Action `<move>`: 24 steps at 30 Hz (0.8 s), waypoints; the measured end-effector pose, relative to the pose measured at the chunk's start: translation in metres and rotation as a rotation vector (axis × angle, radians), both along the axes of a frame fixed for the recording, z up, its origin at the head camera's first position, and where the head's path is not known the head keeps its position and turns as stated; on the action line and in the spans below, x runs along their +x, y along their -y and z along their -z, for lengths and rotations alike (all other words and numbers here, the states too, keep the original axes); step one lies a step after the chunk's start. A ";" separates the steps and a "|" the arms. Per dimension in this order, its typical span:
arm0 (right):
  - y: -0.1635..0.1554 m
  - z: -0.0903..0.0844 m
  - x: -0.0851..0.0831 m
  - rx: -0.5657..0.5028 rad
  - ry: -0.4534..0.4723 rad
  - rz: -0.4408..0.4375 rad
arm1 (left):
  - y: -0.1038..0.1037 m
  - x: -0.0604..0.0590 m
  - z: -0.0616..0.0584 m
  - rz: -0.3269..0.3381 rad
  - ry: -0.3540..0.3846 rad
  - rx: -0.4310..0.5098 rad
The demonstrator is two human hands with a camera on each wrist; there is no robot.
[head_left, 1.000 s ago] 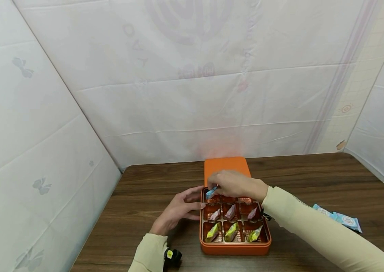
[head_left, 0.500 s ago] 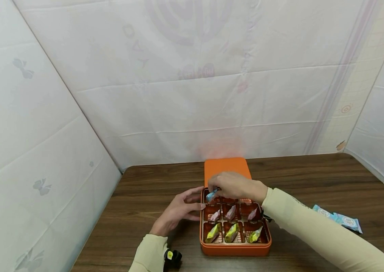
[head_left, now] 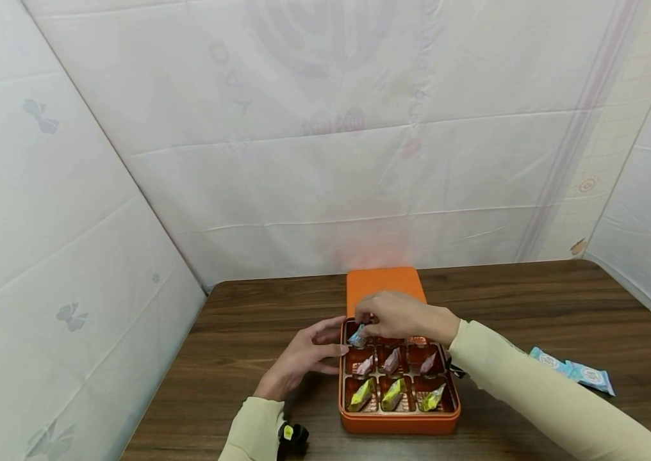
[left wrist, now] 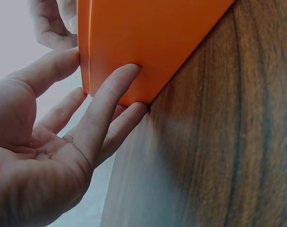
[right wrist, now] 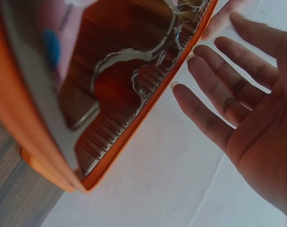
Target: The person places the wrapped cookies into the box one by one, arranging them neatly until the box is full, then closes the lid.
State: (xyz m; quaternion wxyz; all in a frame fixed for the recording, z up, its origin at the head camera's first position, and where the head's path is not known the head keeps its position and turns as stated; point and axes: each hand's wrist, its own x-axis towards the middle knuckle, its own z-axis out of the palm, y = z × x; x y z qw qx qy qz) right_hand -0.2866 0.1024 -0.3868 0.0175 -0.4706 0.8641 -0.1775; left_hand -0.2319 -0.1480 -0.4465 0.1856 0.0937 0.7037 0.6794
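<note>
An orange box (head_left: 397, 422) with a nine-cell tray lies open on the table. My right hand (head_left: 362, 322) reaches over its far row and pinches a blue-wrapped candy (head_left: 357, 335), low in the far left cell. My left hand (head_left: 331, 342) lies open, its straight fingers (left wrist: 110, 94) pressing the box's left wall (left wrist: 153, 38). The middle row holds pink candies (head_left: 391, 360). Yellow-green candies (head_left: 393, 394) fill the near row. The right wrist view shows the tray (right wrist: 120, 94) from close up, with the left hand's fingers (right wrist: 214, 90) beside its rim.
The orange lid (head_left: 383, 285) lies flat just behind the box. Blue candy packets (head_left: 573, 370) sit on the brown wooden table (head_left: 533, 301) at the right. White sheeting walls off the back and both sides. A small black device (head_left: 292, 434) is at my left wrist.
My right hand has lowered the blue candy slightly, down into the far left cell. The left hand and the box have stayed put.
</note>
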 end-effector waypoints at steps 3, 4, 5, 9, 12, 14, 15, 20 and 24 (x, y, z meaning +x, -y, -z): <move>-0.003 0.000 0.001 -0.009 0.014 0.006 | 0.000 0.000 0.000 0.002 -0.002 -0.004; -0.004 0.000 0.001 -0.013 0.018 0.007 | 0.000 0.000 0.000 0.003 -0.002 -0.005; -0.005 0.000 0.002 -0.018 0.020 0.009 | 0.000 0.000 0.001 0.005 -0.002 -0.007; -0.010 -0.003 0.006 -0.041 0.022 0.010 | 0.000 0.000 0.001 0.004 -0.001 -0.009; -0.016 -0.003 0.008 -0.061 0.024 0.018 | 0.000 0.000 0.001 0.003 -0.002 -0.013; -0.020 -0.003 0.009 -0.076 0.024 0.023 | 0.000 0.000 0.000 0.001 -0.003 -0.015; -0.022 -0.003 0.010 -0.085 0.023 0.025 | 0.000 0.000 0.000 0.001 -0.004 -0.016; -0.033 -0.003 0.014 -0.108 -0.003 0.045 | 0.001 0.000 0.000 -0.007 -0.005 -0.019; -0.045 -0.002 0.018 -0.120 -0.010 0.078 | 0.001 0.000 0.000 -0.013 -0.007 -0.015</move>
